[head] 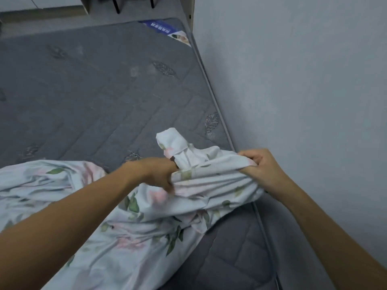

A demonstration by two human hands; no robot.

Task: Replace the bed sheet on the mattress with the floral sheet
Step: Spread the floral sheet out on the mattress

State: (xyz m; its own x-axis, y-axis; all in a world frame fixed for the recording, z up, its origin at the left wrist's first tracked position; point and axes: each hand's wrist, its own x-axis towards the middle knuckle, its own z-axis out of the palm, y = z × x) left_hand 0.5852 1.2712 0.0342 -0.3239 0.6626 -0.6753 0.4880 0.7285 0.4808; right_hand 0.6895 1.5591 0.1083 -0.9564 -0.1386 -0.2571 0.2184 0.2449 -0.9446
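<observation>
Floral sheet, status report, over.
Both hands, left and right, grip bunched floral sheet. Grey mattress mostly bare. Wall tight alongside; nothing blocking.

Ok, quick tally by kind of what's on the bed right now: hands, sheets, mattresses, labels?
Hands: 2, left hand and right hand, both gripping the sheet
Floral sheet: 1
Grey mattress: 1, mostly bare
Blue label: 1
Total: 5

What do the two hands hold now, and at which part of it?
Both hold the floral sheet at its bunched edge near the wall: the left hand grips gathered folds beside an upturned corner, the right hand pinches the edge further right.
</observation>
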